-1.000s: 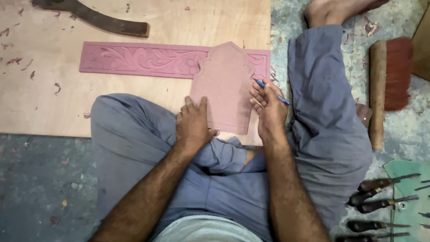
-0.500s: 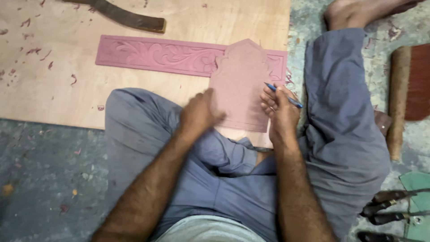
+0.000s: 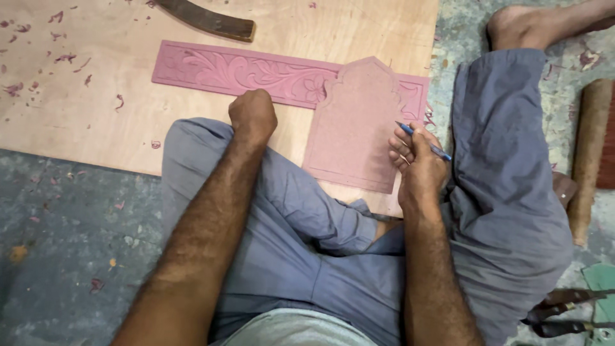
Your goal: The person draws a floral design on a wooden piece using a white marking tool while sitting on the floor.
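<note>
An arch-topped pink board [image 3: 356,131] lies on a plywood sheet [image 3: 96,109], overlapping the right end of a long pink strip [image 3: 243,72] carved with leaves and flowers. My right hand [image 3: 416,163] holds a blue pen [image 3: 423,141] and rests on the arch board's right edge. My left hand [image 3: 253,114] is closed into a fist at the near edge of the carved strip, apart from the arch board. I sit cross-legged in grey-blue trousers, knees over the plywood.
A dark curved wooden piece [image 3: 208,19] lies at the top of the plywood. Pink shavings are scattered at the left. A wooden roller [image 3: 586,154] lies on the concrete floor at right, with dark-handled tools [image 3: 564,311] at bottom right. My bare foot [image 3: 532,25] is at top right.
My left hand has let go of the arch board's left edge and moved left to the carved strip, closing into a fist. The right hand stays on the board with the pen.
</note>
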